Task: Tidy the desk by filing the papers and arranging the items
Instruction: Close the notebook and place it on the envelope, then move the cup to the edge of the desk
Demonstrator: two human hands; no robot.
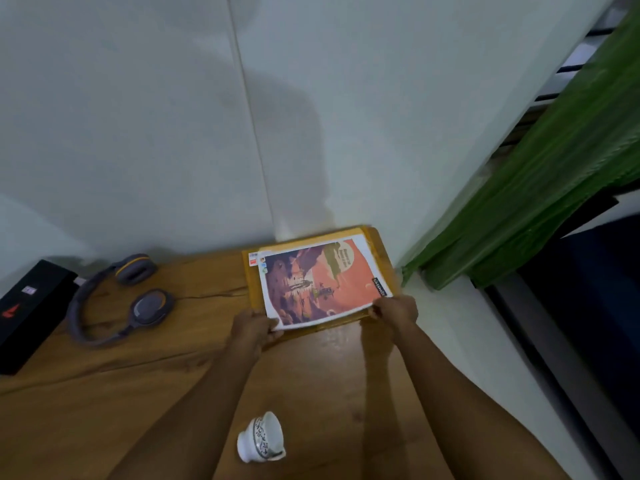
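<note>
While both arms reach forward over a wooden desk [166,393], the hands hold a printed sheet [318,282] at the desk's far right corner, close to a white wall [138,133]. The sheet shows an orange and purple illustration and lies on a yellow-brown folder [254,285]. Its long axis runs left to right, roughly along the wall, with the right end angled slightly away. The left hand [254,327] pinches the near left corner with curled fingers; the right hand [394,308] pinches the near right corner likewise. Grey headphones [150,306] lie to the left, with a black box [31,306] beyond them. A white cup with blue patterning [261,438] sits between the forearms. A green curtain [554,168] hangs on the right.
</note>
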